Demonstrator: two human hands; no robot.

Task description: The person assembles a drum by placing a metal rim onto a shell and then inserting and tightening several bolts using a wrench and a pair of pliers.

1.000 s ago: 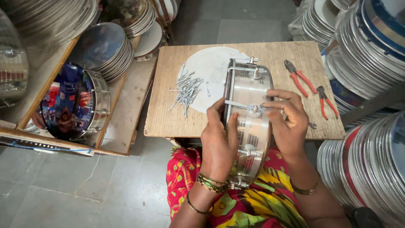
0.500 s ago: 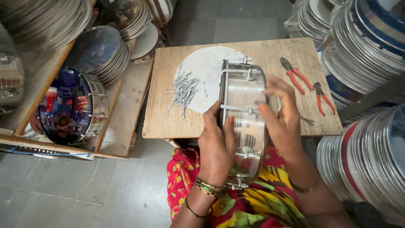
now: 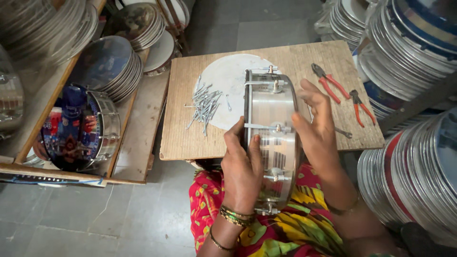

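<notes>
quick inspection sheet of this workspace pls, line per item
surface: wooden board, a white disc lying on it
job's things: shiny metal drum held on edge over the board's near edge
clutter: pile of nails; two red-handled pliers
grippers: left hand and right hand clasp the drum's rim, one each side
cables: nothing seen
surroundings: stacked metal discs right, finished blue drum left

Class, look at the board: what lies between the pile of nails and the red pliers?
In the head view, the metal drum stands on edge between the nails and the red pliers, held by both hands.
</notes>
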